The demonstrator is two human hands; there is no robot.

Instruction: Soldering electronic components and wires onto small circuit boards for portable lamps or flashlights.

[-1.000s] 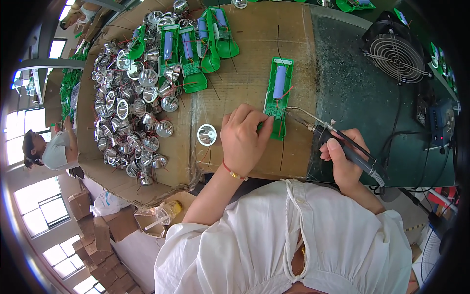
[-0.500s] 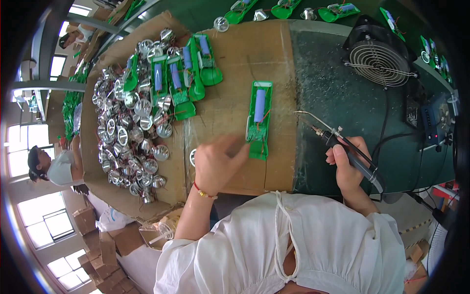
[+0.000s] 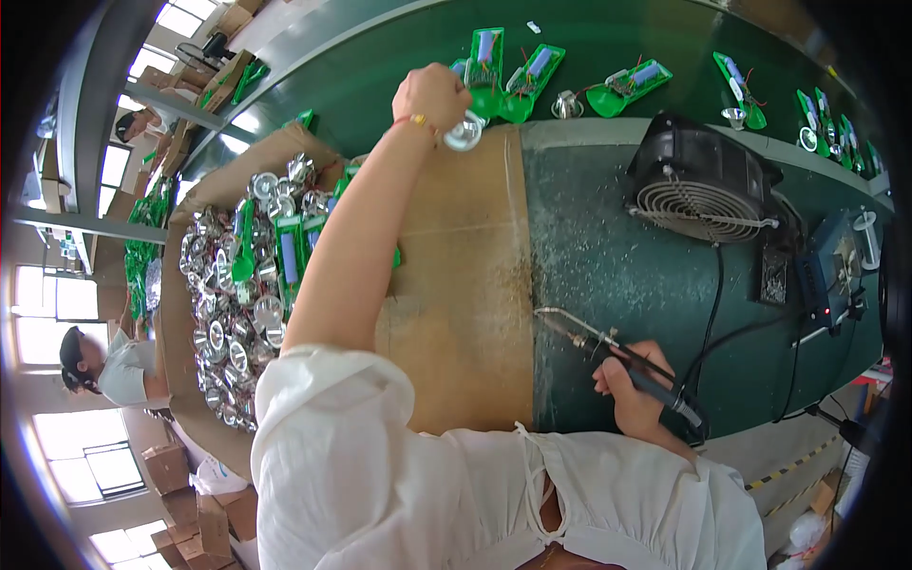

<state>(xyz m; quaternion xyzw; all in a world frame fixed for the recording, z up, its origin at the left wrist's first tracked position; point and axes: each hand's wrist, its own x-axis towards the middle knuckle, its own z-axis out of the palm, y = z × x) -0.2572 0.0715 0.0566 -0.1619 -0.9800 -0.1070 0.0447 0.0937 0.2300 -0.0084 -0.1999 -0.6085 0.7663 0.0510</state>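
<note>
My left hand point(image 3: 432, 100) reaches far forward over the back edge of the table, its fingers curled closed. What they grip is hidden. Beside its fingers stands a green lamp housing point(image 3: 486, 57) with a blue battery cell and circuit board. A silvery reflector cup point(image 3: 464, 133) shows just below this hand; whether it hangs from the hand or lies there I cannot tell. My right hand point(image 3: 635, 380) is wrapped around a soldering iron point(image 3: 655, 388) with a thin curved metal tube alongside. The iron points up and left, above the dark green tabletop.
At left, a cardboard box point(image 3: 214, 442) holds a heap of reflectors and several green housings. Brown cardboard point(image 3: 461, 323) covers the table's middle. A black fan point(image 3: 703, 180) and blue soldering station point(image 3: 831, 271) stand right. More housings point(image 3: 627, 85) line the green far surface. A person point(image 3: 123, 370) sits beyond the box.
My left hand has swung from the cardboard up to the far edge. The green housing that lay on the cardboard is gone from there. The right hand still holds the iron; the whole view has shifted.
</note>
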